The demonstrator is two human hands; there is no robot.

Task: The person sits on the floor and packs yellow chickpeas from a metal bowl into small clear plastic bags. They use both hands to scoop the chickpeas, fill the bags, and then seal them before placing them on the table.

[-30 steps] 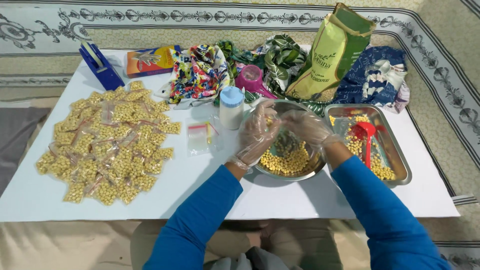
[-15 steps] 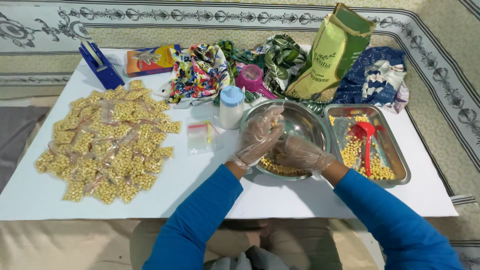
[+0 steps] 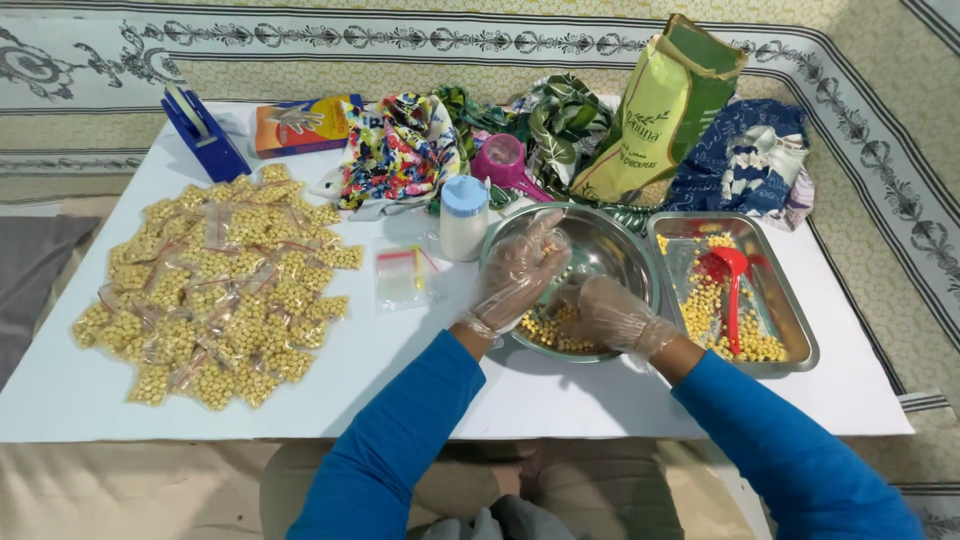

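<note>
Both gloved hands are working inside the round steel bowl (image 3: 610,250), which is holding a shallow layer of chickpeas (image 3: 555,330) along its near side. Left hand (image 3: 520,270) is hovering over them, fingers loosely curled; whether it grips anything, cannot tell. Right hand (image 3: 610,312) is cupping down into the chickpeas. Just beside the bowl, a rectangular steel tray (image 3: 790,315) is carrying more chickpeas and a red scoop (image 3: 728,280). Filled small bags (image 3: 210,290) are lying heaped at left.

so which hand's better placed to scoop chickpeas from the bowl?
Right, probably. The right hand is low in the bowl, right by the chickpeas. The left hand is raised above them, fingers pinched; it looks busy already.
</note>
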